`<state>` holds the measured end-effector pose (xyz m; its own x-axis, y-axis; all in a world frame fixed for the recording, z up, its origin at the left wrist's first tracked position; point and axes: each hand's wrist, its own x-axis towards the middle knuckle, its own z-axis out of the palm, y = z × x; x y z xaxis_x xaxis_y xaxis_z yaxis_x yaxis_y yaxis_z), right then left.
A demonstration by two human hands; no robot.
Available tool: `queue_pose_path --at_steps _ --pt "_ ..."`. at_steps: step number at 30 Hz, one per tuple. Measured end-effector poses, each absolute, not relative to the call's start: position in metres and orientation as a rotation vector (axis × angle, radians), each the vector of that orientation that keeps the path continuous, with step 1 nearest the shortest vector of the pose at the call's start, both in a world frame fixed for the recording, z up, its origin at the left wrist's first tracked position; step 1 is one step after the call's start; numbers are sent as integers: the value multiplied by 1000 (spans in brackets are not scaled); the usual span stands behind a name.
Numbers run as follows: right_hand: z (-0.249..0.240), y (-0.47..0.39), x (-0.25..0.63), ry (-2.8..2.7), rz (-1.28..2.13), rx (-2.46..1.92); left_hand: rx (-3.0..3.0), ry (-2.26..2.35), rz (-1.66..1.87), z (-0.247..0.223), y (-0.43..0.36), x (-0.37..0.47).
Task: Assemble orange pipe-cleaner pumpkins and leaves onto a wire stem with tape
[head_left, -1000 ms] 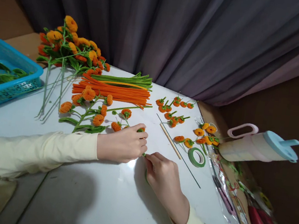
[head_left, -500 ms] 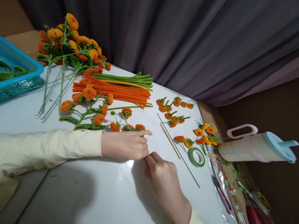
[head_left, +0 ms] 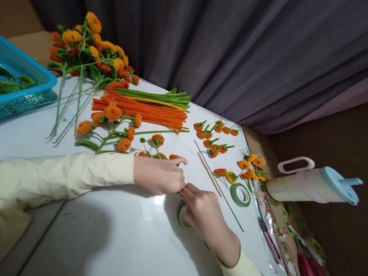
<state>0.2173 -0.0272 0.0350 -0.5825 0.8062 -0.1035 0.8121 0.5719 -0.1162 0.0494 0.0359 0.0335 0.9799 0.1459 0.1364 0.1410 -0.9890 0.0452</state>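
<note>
My left hand (head_left: 162,174) is closed in a pinch, its index finger bent outward above the others. Its fingertips meet those of my right hand (head_left: 202,206), also pinched. Hanging beneath my right fingers is a roll of green floral tape (head_left: 180,218), partly hidden by the hand. A thin dark wire (head_left: 207,246) pokes out below my right wrist and seems to run up to the joined fingertips, where the grip is mostly covered. Just behind my left hand lie small orange pipe-cleaner flowers (head_left: 157,140), and a leafy flower branch (head_left: 109,135) rests beyond my left sleeve.
Orange pipe cleaners (head_left: 140,112) and green ones (head_left: 162,96) lie behind. A flower bunch (head_left: 93,51) and blue basket (head_left: 12,99) stand left. To the right are a wooden stick (head_left: 209,174), another tape roll (head_left: 240,195), loose flower heads (head_left: 214,151) and a tumbler (head_left: 313,184).
The tape roll under my right hand has come into view, as has the wire end below the wrist. Both hands stay together at the fingertips; the view has shifted slightly.
</note>
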Motion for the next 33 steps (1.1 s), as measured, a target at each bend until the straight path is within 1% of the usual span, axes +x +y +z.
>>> queue_pose_path --at_steps 1,3,6,7,9,15,19,22,25,30,33 --pt "35 -21 222 2771 -432 1450 3080 210 218 33 36 49" --pt "33 -8 229 2763 -931 1498 3067 179 220 33 36 49" --pt "25 8 237 2425 -1755 1471 3062 122 240 35 34 49" --pt "22 12 238 2273 -1955 1441 3060 97 252 36 33 49" --pt "16 16 240 2065 -2175 1384 3057 46 263 39 32 49" --pt "15 18 242 1944 -2356 1249 3086 -27 305 49 28 47" --pt "15 16 243 1754 -2536 1041 3099 -59 484 54 21 47" --pt "11 11 242 1590 -2693 1002 3152 -76 640 60 14 47" --pt "9 5 240 1589 -2776 1090 3177 -102 742 66 12 47" --pt "20 -3 238 1769 -2783 1370 3167 -1 714 73 17 40" --pt "28 -6 236 1915 -2745 1627 3077 102 924 80 11 32"
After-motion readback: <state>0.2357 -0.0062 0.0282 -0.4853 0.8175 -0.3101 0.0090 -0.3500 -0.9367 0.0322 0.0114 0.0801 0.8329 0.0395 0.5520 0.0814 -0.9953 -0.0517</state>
